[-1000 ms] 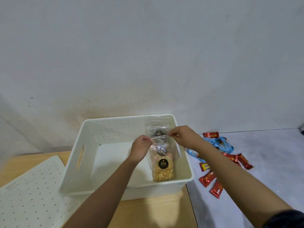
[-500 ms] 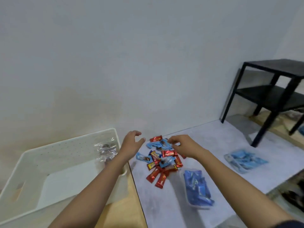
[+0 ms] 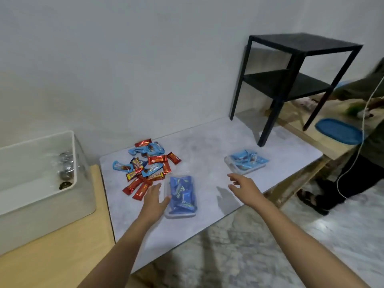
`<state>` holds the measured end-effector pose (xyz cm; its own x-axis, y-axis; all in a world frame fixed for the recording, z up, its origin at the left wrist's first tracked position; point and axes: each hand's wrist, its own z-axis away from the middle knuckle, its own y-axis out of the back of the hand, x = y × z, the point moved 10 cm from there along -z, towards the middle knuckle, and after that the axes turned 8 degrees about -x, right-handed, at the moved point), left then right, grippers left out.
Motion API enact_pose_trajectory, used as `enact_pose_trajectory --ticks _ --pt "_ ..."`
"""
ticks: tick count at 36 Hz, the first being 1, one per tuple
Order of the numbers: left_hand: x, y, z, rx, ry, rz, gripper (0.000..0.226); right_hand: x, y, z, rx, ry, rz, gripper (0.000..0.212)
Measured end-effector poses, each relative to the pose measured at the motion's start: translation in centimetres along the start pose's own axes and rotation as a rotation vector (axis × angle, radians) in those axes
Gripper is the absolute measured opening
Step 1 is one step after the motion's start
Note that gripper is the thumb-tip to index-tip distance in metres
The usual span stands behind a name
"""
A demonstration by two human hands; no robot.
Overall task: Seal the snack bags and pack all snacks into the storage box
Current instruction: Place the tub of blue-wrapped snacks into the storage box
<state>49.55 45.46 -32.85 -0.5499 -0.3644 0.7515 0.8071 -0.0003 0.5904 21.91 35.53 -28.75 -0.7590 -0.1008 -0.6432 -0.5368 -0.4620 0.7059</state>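
Since a moment ago my view has swung right, away from the box (image 3: 37, 183), and both my hands have left the pile of bars (image 3: 147, 167) and come down toward the near bag.

Head view: my left hand (image 3: 154, 201) lies open, fingers spread, against the left edge of a clear bag (image 3: 181, 196) stuffed with dark blue packets; it clamps on nothing. My right hand (image 3: 244, 187) hovers open above the bare grey tabletop (image 3: 207, 159), well apart from the left, holding nothing. A second clear bag (image 3: 246, 162), with lighter blue packets inside, lies further right on the same tabletop. So two bags are out here, both flat; whether their tops are sealed I cannot tell.

Between the near bag and the wall sit the loose bars, red, blue and yellow wrappers heaped over each other; I cannot count them for certain. The white box stands to the left on a wooden surface, and one clear bag (image 3: 66, 169) leans in its right corner, blurred. A black shelf (image 3: 291, 80) stands at the far end of the tabletop.
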Motion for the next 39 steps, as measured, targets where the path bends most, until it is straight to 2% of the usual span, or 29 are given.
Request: enact_pose_trajectory --ticks 6,12,16,21,27,31,36,39 --pt "-2.2 -3.7 -1.3 -0.101 0.057 0.164 0.097 6.4 -1.7 -1.8 0.015 -0.153 -0.144 0.058" --pt "-2.4 -5.4 -4.6 -0.205 0.019 0.141 0.134 11.1 1.0 -6.2 0.218 -0.307 -0.371 0.072" --pt "-2.3 -5.9 -6.8 -0.235 -0.012 0.185 0.135 13.1 3.4 -9.3 0.361 -0.346 -0.492 0.071" --pt "-0.8 -6.7 -9.4 -0.198 -0.051 0.231 0.134 14.6 3.9 -11.9 0.422 -0.416 -0.528 0.071" --pt "0.5 -7.4 -11.8 -0.076 -0.028 0.352 0.103 15.2 3.7 -13.5 0.461 -0.438 -0.575 0.073" --pt "-0.1 -7.9 -13.2 -0.031 0.032 0.398 0.131 15.1 3.4 -14.6 0.424 -0.435 -0.666 0.075" --pt "0.4 -8.2 -14.7 -0.010 0.013 0.422 0.136 15.7 2.7 -16.1 0.338 -0.442 -0.732 0.074" --pt "1.5 -7.9 -14.5 -0.032 -0.002 0.445 0.127 15.4 2.6 -17.1 0.287 -0.422 -0.714 0.067"
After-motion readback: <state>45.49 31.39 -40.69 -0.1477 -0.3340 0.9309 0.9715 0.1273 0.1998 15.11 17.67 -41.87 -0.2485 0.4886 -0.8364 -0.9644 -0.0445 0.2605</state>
